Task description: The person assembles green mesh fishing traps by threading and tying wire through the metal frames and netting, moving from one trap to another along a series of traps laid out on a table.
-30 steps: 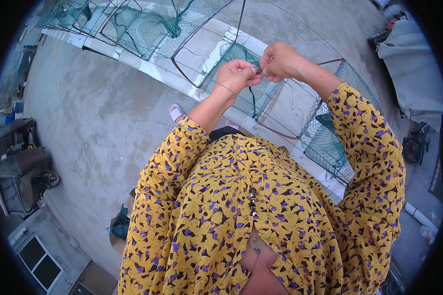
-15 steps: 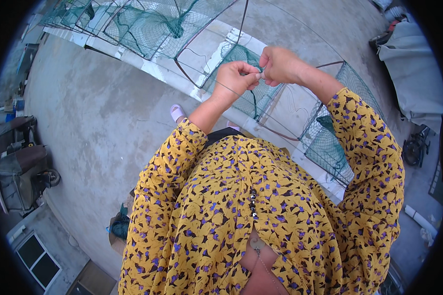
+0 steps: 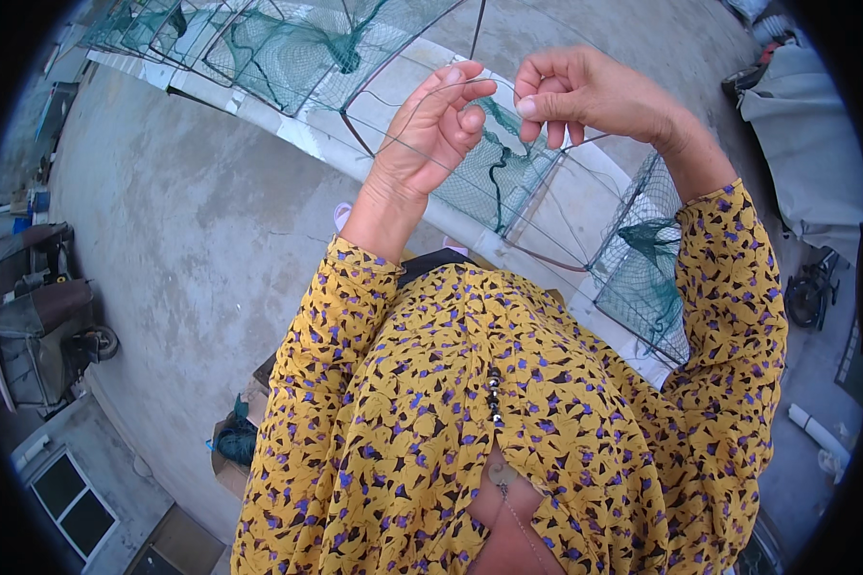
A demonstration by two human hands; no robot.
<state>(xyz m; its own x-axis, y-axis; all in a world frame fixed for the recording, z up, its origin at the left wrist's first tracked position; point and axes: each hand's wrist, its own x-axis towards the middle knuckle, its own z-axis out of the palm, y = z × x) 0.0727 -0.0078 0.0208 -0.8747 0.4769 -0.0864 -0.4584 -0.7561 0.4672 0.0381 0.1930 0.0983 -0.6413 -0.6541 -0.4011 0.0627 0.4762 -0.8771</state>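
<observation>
I can read no text, label, brand, number or sign on any surface within my view.
</observation>
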